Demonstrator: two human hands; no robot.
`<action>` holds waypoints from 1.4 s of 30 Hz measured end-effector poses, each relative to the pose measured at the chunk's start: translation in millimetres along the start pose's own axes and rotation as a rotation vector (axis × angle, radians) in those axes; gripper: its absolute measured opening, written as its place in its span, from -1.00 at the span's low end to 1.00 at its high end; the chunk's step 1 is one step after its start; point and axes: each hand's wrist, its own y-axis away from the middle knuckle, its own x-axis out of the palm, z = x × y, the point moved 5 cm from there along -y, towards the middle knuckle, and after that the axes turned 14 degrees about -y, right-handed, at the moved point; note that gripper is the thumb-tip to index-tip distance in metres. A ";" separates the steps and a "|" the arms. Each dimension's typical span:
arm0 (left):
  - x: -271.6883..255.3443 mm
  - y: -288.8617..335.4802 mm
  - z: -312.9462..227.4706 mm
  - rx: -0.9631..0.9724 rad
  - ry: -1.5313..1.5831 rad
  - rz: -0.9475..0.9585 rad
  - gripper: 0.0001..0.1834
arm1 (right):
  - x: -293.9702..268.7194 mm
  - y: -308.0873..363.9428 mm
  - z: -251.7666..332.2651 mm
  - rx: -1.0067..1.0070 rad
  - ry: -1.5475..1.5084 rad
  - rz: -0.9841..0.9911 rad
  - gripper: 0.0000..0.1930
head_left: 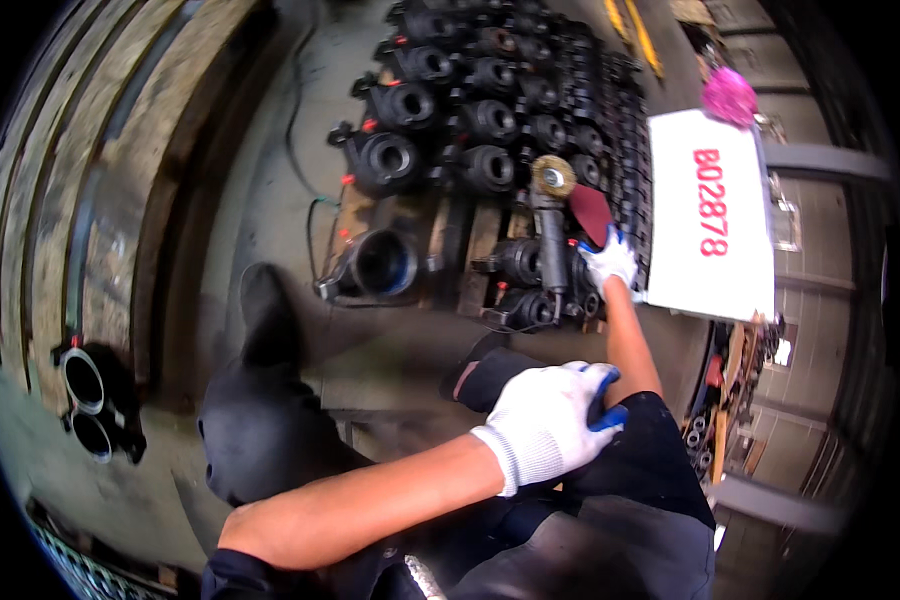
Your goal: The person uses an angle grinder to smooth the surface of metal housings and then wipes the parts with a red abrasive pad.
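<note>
My right hand [610, 262], in a white glove with blue fingertips, reaches forward and pinches a dark red abrasive sheet [591, 211]. Just left of it, a grey angle grinder [550, 245] with a brass wire wheel [553, 176] lies across black cast valve bodies [518, 262] on a wooden pallet [470, 250]. My left hand [550, 422], gloved the same way, crosses over and rests on my right knee [645, 460] in black trousers, holding nothing.
Several more black valve bodies [470, 110] fill the pallet further off. A white sign board [710, 215] stands to the right, a pink object [730, 96] above it. A black cable [300, 150] runs over the floor. My boot [265, 310] is at the left, metal rings [85, 385] beyond.
</note>
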 end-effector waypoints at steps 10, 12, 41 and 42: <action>5.9 -12.1 19.4 -0.092 -0.043 0.035 -0.49 | -8.1 -41.5 -9.2 -0.066 0.131 -0.081 -0.66; 6.2 -16.9 19.8 -0.101 -0.046 0.041 -0.48 | -43.1 -31.1 -12.8 -0.083 0.088 -0.170 -0.67; -29.9 1.2 38.6 -0.164 0.470 -0.557 -0.50 | -151.4 237.7 121.1 -0.574 -1.682 0.347 -0.07; -30.4 3.7 39.3 -0.168 0.367 -0.561 -0.51 | -142.5 242.3 124.6 -0.576 -1.639 0.527 0.07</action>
